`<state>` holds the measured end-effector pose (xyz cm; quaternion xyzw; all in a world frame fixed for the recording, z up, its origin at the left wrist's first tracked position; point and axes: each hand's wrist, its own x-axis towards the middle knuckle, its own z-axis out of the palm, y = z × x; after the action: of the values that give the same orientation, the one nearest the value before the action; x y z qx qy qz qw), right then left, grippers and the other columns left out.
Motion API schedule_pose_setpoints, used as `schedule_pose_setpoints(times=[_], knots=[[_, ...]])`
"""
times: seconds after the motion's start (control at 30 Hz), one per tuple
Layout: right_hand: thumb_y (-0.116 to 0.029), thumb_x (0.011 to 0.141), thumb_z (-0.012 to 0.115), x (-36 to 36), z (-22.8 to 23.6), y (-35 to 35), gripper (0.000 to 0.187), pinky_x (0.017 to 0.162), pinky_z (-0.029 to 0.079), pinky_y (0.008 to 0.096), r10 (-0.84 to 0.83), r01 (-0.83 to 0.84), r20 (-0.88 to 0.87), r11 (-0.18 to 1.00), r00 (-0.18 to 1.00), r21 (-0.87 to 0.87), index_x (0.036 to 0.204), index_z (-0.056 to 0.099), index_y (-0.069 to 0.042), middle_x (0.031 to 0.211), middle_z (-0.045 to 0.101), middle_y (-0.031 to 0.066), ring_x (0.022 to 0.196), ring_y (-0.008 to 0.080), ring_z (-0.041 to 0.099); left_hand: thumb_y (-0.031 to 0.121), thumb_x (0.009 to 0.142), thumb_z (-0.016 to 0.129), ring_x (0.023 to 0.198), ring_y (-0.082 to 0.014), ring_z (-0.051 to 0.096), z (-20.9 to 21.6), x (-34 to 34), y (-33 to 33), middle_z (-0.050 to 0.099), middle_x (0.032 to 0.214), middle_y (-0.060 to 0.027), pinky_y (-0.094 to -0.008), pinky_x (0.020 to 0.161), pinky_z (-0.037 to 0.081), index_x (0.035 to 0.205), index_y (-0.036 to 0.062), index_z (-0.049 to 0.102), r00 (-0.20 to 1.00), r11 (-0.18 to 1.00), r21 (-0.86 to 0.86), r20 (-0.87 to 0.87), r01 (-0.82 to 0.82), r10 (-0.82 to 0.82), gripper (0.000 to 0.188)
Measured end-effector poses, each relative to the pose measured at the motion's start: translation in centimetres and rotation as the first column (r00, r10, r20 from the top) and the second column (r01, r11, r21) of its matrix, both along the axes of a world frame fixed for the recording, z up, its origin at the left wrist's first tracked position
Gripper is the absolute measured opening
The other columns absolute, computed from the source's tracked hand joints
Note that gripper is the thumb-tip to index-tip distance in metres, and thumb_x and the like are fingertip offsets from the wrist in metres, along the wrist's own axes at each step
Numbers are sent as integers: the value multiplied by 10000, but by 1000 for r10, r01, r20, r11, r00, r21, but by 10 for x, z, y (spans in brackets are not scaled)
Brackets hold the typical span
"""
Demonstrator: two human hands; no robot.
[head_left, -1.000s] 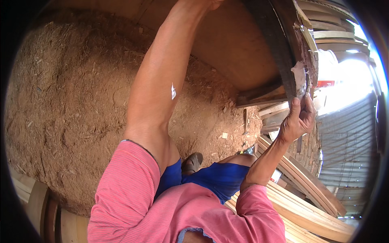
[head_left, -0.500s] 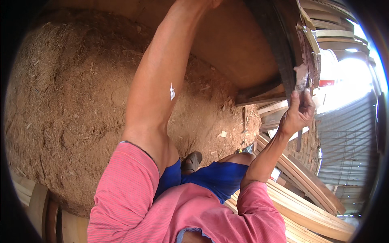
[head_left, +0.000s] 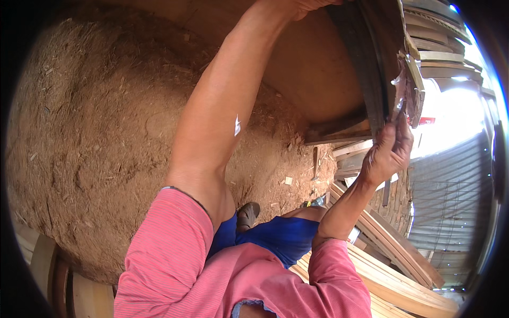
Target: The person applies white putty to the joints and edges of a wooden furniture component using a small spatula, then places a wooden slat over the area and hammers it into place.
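A large brown wooden panel (head_left: 313, 69) with a dark strip (head_left: 366, 69) along its side stands in front of me. My left hand (head_left: 305, 5) reaches to the top rim of the picture, its fingers bent against the panel's dark edge; part of it is cut off. To the right, my right hand (head_left: 391, 151) is at the panel's rough, splintered edge (head_left: 407, 79), fingers and thumb pressed together. Whitish paste (head_left: 400, 100) is smeared on this edge just above the fingertips. What the fingers hold, if anything, is hidden. A white smear (head_left: 237, 125) marks my left forearm.
Sawdust and wood chips (head_left: 101, 138) cover the ground at the left. Long planks (head_left: 382, 270) lie at the lower right, more boards (head_left: 47, 265) at the lower left. Stacked curved timbers (head_left: 440, 37) and a corrugated metal wall (head_left: 450, 196) stand to the right.
More of my left hand shows at the top. The pale lump above my right fingertips now appears as smaller smears along the edge, and that hand sits slightly lower in view.
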<state>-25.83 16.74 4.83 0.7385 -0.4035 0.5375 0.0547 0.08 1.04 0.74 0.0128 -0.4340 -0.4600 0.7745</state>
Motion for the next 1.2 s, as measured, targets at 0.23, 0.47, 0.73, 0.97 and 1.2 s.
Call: schedule_pose_setpoints(times=[0.23, 0.47, 0.73, 0.97, 1.2], knots=[[-171, 1003, 572, 26, 13, 38, 307, 514, 325, 189, -83, 82, 24, 996, 996, 47, 1127, 638, 102, 794, 636, 77, 579, 44, 436, 284, 809, 813, 787, -103, 569, -2, 7, -2, 639, 886, -17, -270, 685, 463, 1081, 17, 642, 1000, 999, 23, 5, -27, 27, 418], [-211, 1017, 545, 53, 10, 45, 322, 505, 320, 191, 25, -33, 72, 993, 997, 109, 1092, 628, 91, 766, 617, 75, 579, 55, 440, 250, 851, 782, 813, -79, 575, -6, 3, -11, 640, 892, -3, -254, 702, 471, 1089, 49, 635, 997, 995, -67, 15, 70, -69, 344], [-22, 871, 663, 51, 119, 62, 212, 910, 498, 349, -135, 84, -577, 990, 806, -115, 1057, 698, 73, 1063, 708, 183, 1000, 271, 670, 119, 857, 743, 1033, -220, 639, -18, -2, -14, 629, 1186, -126, -382, 867, 538, 1341, 42, 428, 994, 991, 75, -1, 110, -110, 583], [-42, 821, 737, 104, 191, 27, 223, 844, 493, 337, -70, 73, -892, 996, 446, -42, 1040, 699, -35, 976, 689, 101, 947, 226, 638, 185, 808, 812, 946, -151, 645, -14, 1, -11, 703, 1031, -55, -325, 825, 498, 1202, 21, 575, 996, 993, 89, -60, 76, -71, 489], [-71, 849, 696, 132, 230, 18, 145, 789, 461, 358, -122, -154, -986, 978, 114, -139, 985, 689, -22, 872, 653, 94, 839, 229, 607, 194, 794, 825, 945, -142, 643, -14, 0, -12, 702, 1038, -57, -323, 822, 498, 1255, 24, 544, 994, 992, 82, -71, 95, -89, 565]])
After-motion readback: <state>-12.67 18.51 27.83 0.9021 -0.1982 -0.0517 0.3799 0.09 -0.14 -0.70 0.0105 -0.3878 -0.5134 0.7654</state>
